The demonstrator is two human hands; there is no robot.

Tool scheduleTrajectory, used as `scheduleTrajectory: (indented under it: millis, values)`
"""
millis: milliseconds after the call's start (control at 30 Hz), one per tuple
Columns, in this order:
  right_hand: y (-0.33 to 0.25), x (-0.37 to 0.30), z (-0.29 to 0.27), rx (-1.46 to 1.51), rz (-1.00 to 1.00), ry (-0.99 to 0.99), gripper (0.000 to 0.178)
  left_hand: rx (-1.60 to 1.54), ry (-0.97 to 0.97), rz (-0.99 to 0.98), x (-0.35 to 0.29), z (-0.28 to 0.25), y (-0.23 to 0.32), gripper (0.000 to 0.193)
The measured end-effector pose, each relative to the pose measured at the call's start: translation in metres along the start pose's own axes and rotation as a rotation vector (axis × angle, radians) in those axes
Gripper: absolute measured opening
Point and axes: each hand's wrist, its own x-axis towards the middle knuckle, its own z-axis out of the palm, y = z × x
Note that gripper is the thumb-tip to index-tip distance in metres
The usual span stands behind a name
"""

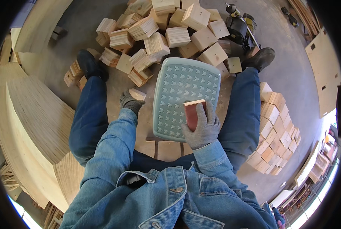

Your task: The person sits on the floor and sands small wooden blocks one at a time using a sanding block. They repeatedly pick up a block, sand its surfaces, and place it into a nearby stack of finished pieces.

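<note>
My left hand (130, 103), in a grey glove, is closed on a small pale wood block (137, 94) between my legs, left of a plastic stool. My right hand (204, 129), gloved the same way, grips a sanding block (191, 116) with a reddish-brown face and a pale wooden edge. It is over the near right part of the blue-green stool (170, 82), whose top has rows of raised shapes. Whether the sanding block touches the stool I cannot tell. The fingertips of my left hand are partly hidden.
Beyond the stool lies a loose heap of wood blocks (151, 44). A neat stack of blocks (275, 133) stands right of my right leg. Large plywood stacks (37, 103) rise at the left. A dark power tool (237, 28) lies near my right shoe (260, 59).
</note>
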Motion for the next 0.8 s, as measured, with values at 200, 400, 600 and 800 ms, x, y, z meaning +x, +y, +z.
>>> scheduleTrajectory:
  millis: [200, 400, 600, 800]
  values:
    - [0.001, 0.002, 0.0, -0.005, -0.006, -0.001, 0.094, 0.067, -0.095, -0.096, 0.006, 0.009, 0.001, 0.12]
    - [0.003, -0.001, 0.0, -0.002, 0.0, 0.016, 0.095, 0.108, -0.072, -0.08, -0.001, 0.007, 0.012, 0.11]
    - [0.001, 0.002, 0.0, 0.027, -0.002, -0.008, 0.092, -0.18, -0.078, -0.03, 0.044, 0.011, -0.048, 0.101]
    - [-0.003, 0.003, -0.007, -0.039, 0.085, -0.122, 0.088, -0.341, 0.136, 0.034, 0.017, -0.058, -0.045, 0.086]
